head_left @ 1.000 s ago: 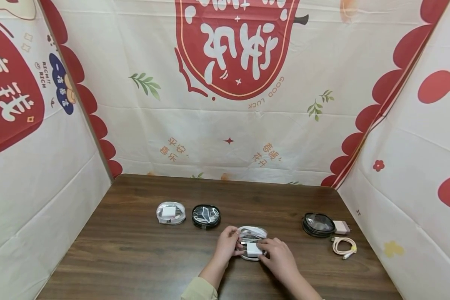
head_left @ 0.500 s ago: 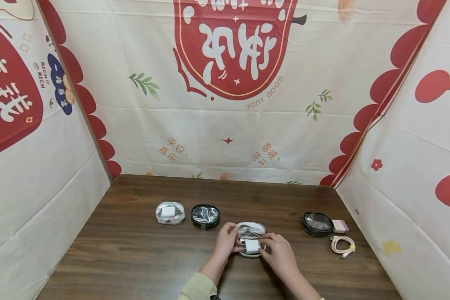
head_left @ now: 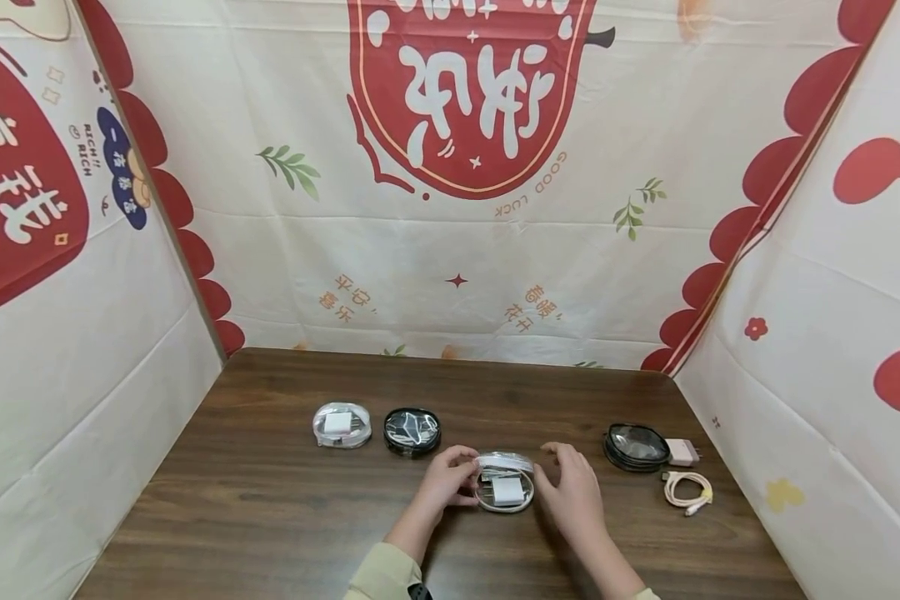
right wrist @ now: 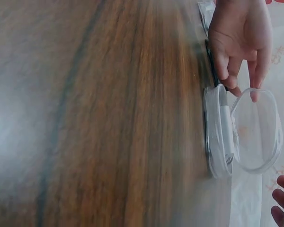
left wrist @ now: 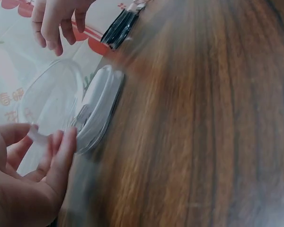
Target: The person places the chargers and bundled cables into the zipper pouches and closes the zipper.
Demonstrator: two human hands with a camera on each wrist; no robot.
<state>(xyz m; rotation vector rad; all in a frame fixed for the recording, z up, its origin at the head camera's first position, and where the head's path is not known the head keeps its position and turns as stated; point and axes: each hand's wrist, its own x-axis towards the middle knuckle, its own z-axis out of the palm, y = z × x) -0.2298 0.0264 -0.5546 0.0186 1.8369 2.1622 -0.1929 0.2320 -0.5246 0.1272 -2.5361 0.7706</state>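
An oval clear plastic case [head_left: 487, 502] lies mid-table in the head view, with a coiled white cable and a white charger plug [head_left: 507, 492] in it. Its transparent lid [left wrist: 52, 99] stands raised, which both wrist views show. My left hand [head_left: 442, 483] pinches the edge of that lid between thumb and fingers at the case's left side. To the right of the case, my right hand [head_left: 573, 492] holds nothing, its fingers loosely bent and apart from the lid in the left wrist view.
To the left lie a white cable case with a plug [head_left: 341, 425] and a black-rimmed case [head_left: 412, 432]. On the right are another black-rimmed case [head_left: 635, 447], a pale plug [head_left: 682, 452] and a coiled beige cable [head_left: 687, 492]. Fabric walls enclose the table [head_left: 270, 517].
My right hand has let go of the white plug and moved off to the right. The left hand stays at the case's left side.
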